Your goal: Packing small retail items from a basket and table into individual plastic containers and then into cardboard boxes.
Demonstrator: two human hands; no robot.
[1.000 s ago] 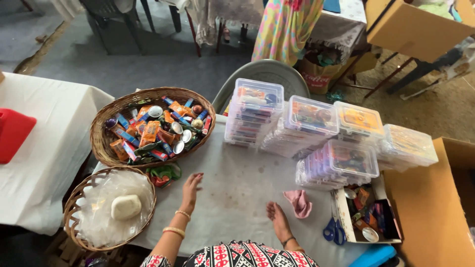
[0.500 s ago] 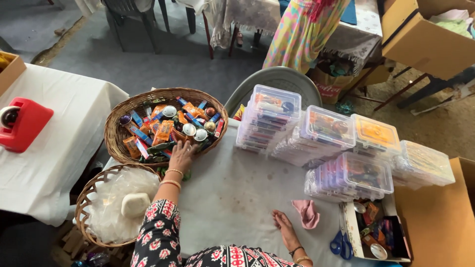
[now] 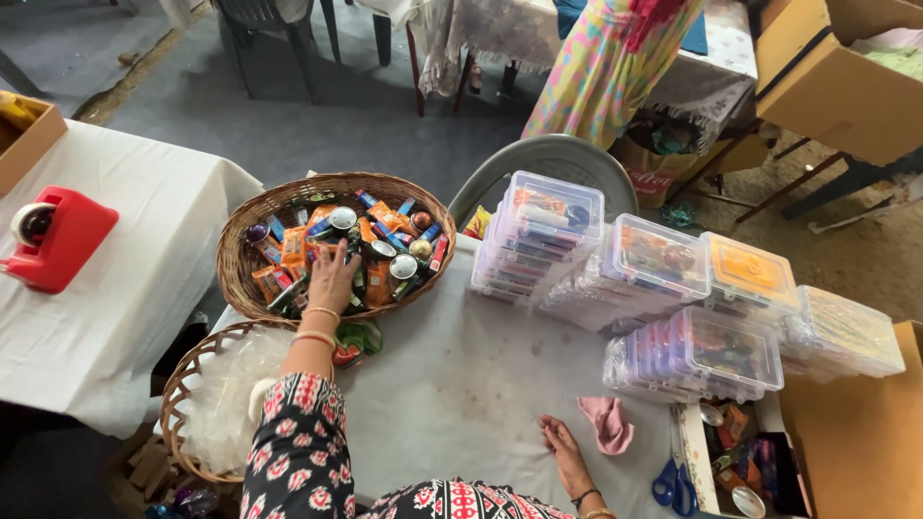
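The left hand [image 3: 333, 277] formed a loose grip, fingers spread and curled down into the wrapped sweets and small packets [image 3: 370, 252] heaped in the oval wicker basket [image 3: 240, 252]; whether anything was pinched under the fingers could not be told. The right hand [image 3: 561, 445] lay flat and open on the grey tabletop [image 3: 461, 375], holding nothing, just beside a crumpled pink cloth [image 3: 608, 423].

The wicker basket sat at the tabletop's far left corner, its long axis running left to right. Near it, closer to the person, a second wicker basket [image 3: 178, 404] held crumpled clear plastic [image 3: 223, 394]. To the right, clear lidded plastic boxes [image 3: 639, 279] stood stacked in leaning rows, with a cardboard box [image 3: 860, 437] at their right. Below them an open tray [image 3: 735, 461] held small items and blue-handled scissors [image 3: 673, 485]. On the white-covered table [image 3: 125, 279] at the left stood a red tape dispenser [image 3: 53, 238]. A grey plastic chair back [image 3: 543, 159] rose behind the tabletop.
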